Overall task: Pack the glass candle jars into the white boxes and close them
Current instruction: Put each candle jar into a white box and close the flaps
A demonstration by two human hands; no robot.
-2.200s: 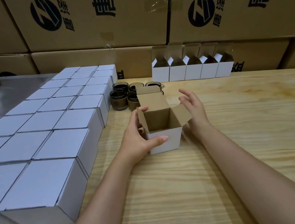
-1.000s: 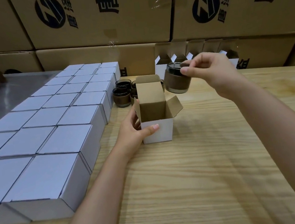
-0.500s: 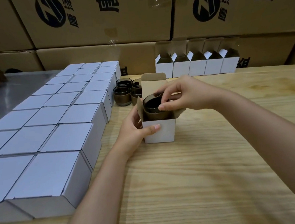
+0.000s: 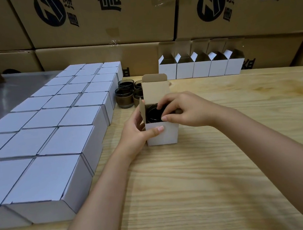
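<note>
Head view: the left hand (image 4: 139, 132) grips the white box (image 4: 162, 136) standing on the table (image 4: 206, 165), thumb across its front face and fingers round the left wall. The right hand (image 4: 187, 110) pinches the rim of the glass candle jar (image 4: 153, 114), fingertips curled into its dark mouth. The jar sits low inside the box, almost fully down. The tuck lid (image 4: 155, 87) stands upright behind it and the left side flap (image 4: 142, 110) leans outward. The right flap is hidden under the hand.

Risks, as I judge them: if the hidden right flap has been dragged inward, it could wedge beside the jar and crease when the lid closes. Letting go before the jar reaches the bottom would drop glass onto thin card. Drawing the fingers out carelessly could lift the jar or tip the light box.

Loose jars (image 4: 124, 97) wait just behind, beside the closed boxes (image 4: 65, 122). Open boxes (image 4: 201, 68) line the back, under brown cartons (image 4: 102, 18).
</note>
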